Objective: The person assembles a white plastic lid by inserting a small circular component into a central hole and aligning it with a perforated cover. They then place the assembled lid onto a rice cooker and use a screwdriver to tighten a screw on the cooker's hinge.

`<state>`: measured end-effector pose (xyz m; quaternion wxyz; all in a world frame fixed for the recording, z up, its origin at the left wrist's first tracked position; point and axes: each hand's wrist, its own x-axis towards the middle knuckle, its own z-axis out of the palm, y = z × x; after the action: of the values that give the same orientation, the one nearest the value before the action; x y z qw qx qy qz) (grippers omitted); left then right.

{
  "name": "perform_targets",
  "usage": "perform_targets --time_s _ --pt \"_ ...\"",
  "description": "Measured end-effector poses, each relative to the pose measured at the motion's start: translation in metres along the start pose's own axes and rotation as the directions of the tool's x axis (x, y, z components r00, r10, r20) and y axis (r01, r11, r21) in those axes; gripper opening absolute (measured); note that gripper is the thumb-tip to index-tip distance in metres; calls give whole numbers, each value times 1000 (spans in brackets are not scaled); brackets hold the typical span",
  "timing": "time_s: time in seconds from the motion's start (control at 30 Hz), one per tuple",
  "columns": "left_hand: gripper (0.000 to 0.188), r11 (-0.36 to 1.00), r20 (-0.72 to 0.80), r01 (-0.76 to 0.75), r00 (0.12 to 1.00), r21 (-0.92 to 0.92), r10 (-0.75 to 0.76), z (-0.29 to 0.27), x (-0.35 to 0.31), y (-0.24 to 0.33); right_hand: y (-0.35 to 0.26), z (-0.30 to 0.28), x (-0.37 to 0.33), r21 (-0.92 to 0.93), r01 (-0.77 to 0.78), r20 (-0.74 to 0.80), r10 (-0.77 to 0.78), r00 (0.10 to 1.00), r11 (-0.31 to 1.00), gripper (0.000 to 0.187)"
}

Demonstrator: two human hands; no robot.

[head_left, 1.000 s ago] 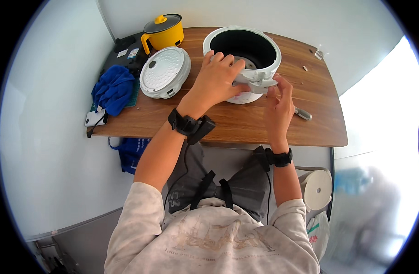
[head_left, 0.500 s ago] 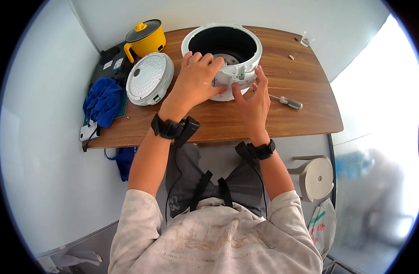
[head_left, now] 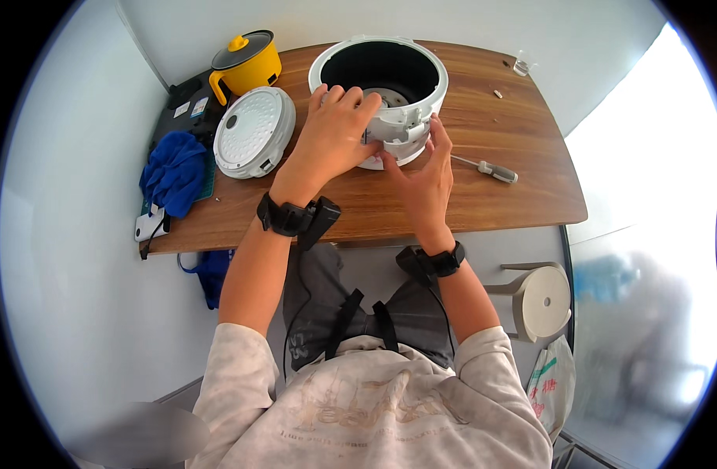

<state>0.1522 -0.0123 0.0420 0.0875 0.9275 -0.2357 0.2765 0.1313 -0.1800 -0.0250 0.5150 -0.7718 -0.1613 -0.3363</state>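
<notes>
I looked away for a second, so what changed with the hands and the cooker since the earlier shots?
The right hand moved from the cooker's right side to its near face, beside the left hand, which stayed flat on the white cooker body. Lid, yellow pot and screwdriver lie as before.

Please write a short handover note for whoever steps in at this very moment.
Left hand: flat against the front of the white rice cooker body.
Right hand: fingertips on the cooker's lower front edge.
Cooker stands upright on the wooden table, lid already off; round white lid lies to its left.
Screwdriver lies untouched on the right.
Left: the work on the cooker's front.
</notes>
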Motion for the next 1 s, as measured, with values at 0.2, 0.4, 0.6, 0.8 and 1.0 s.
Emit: perform_targets --time_s 0.2,0.4,0.6,0.8,1.0 --pt "55 1000 22 14 1000 3 -14 -1 1 1 -3 -2 2 -40 16 -9 -17 1000 999 80" --pt "56 1000 3 5 1000 12 -6 1 0 1 -2 0 1 -62 34 -22 -35 999 997 81" --pt "56 1000 -6 -1 1000 24 1 1 0 1 1 6 -2 -36 73 -92 -76 993 997 77" --pt "57 1000 2 3 1000 28 -3 1 0 2 -4 6 1 -70 51 -114 -59 992 996 73" --pt "54 1000 -14 -8 1000 23 9 1 0 1 -9 5 6 -80 43 -118 -52 992 996 69"
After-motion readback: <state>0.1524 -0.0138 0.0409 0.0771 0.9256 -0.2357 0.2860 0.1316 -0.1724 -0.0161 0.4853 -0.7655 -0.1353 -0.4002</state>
